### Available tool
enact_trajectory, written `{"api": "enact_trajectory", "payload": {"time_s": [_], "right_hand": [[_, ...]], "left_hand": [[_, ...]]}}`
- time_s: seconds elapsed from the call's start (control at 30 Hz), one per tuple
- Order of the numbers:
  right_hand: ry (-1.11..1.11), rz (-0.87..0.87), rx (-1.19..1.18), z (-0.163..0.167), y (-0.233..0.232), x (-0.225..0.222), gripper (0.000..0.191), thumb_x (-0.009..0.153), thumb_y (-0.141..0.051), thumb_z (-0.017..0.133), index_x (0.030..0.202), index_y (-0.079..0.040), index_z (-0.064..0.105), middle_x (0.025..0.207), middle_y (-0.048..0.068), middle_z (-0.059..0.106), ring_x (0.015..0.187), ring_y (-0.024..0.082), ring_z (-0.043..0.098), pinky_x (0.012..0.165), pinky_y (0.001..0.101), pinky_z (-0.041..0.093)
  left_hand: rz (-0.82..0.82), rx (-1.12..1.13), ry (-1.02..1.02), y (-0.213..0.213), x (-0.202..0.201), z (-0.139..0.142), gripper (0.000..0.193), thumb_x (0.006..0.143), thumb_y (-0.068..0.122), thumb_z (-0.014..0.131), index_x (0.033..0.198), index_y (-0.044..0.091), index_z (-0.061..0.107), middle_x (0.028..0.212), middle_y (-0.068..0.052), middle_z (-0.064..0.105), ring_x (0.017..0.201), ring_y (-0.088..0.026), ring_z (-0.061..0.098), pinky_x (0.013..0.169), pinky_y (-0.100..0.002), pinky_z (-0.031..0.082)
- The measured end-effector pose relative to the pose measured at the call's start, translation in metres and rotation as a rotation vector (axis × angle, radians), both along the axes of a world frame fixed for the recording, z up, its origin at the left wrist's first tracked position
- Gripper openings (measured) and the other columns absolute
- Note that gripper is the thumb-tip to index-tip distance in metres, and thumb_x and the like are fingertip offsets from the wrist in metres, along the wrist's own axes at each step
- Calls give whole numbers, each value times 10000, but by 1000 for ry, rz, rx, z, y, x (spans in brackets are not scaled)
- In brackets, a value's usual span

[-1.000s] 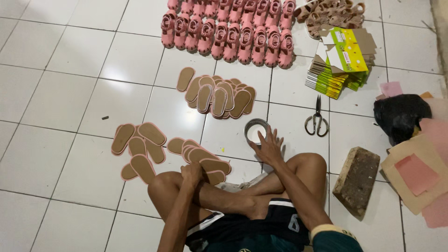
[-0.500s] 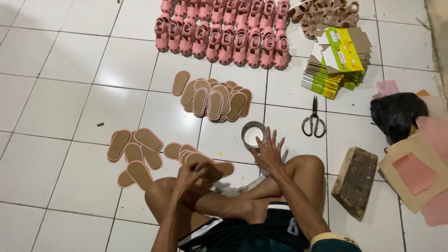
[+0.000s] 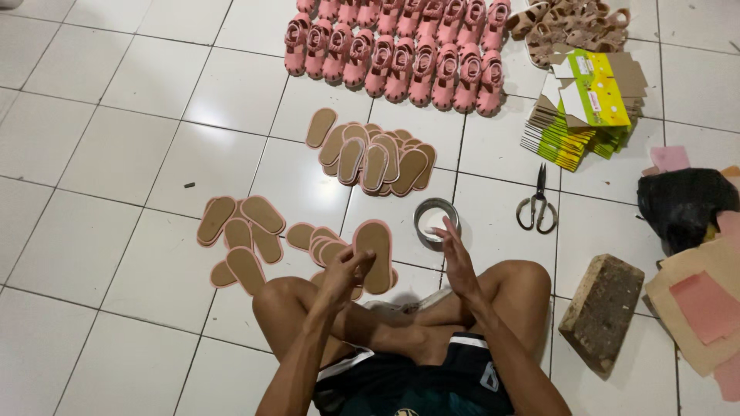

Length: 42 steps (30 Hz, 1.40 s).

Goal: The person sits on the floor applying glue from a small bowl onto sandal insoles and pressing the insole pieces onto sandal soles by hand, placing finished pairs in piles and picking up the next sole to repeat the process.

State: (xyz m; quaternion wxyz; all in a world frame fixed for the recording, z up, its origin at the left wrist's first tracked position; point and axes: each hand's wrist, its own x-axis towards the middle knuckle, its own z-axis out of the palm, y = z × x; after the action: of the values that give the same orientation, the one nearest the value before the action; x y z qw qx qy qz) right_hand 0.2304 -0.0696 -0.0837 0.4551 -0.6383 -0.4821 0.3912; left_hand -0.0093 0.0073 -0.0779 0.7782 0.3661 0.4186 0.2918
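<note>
- Left hand [image 3: 344, 270] grips a tan, pink-edged insole [image 3: 375, 255], held upright just left of the round tin [image 3: 436, 222].
- Right hand [image 3: 456, 258] is open, fingers spread, empty, just below the tin.
- Scissors [image 3: 537, 204] lie right of the tin.

Two bare hands are at work, the left hand [image 3: 347, 270] and the right hand [image 3: 456, 258]. One round tin [image 3: 436, 222] sits on the tiles, one pair of scissors [image 3: 537, 206], one brick [image 3: 602, 312], one black bag [image 3: 688, 206]. Brown insoles [image 3: 378, 158] lie in three loose heaps, too overlapped to count. Pink sandals [image 3: 401, 46] stand in two rows, roughly ten each.
</note>
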Motion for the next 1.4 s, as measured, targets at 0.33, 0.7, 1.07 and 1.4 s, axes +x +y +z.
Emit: {"api": "enact_trajectory", "payload": {"time_s": [0.33,0.7,1.07,1.4], "right_hand": [[205,317,326,26,-20,-19,842,1038,-752,159,1602,-169,385,1782,145,-3,1631,365,168,1313,538,148],[-235,269,454,7,-52,-49,794,1022,-772,216,1464,-227,585,1756,208,102,1639,428,118,1297,557,225],[-200,188,360,31,-23,-28,856,982,-810,210,1506,-214,531,1745,226,99,1595,428,216,1225,520,331],[-315,199,462,22,-52,-57,767,1031,-749,259,1497,-219,560,1740,247,131,1620,455,173,1264,545,315]], "left_hand": [[-30,114,39,-16,14,58,414,945,177,676,1321,9,626,677,63,499,531,-17,390,461,-206,301],[36,188,-39,-14,14,53,385,978,157,670,1310,-35,635,919,-29,690,736,-30,602,609,-188,496],[-52,232,116,-24,14,88,442,958,249,690,1329,18,623,729,39,596,565,-20,466,468,-209,357],[80,223,119,-17,18,67,332,985,195,665,1256,15,594,692,-2,582,533,-26,466,438,-202,349]]}}
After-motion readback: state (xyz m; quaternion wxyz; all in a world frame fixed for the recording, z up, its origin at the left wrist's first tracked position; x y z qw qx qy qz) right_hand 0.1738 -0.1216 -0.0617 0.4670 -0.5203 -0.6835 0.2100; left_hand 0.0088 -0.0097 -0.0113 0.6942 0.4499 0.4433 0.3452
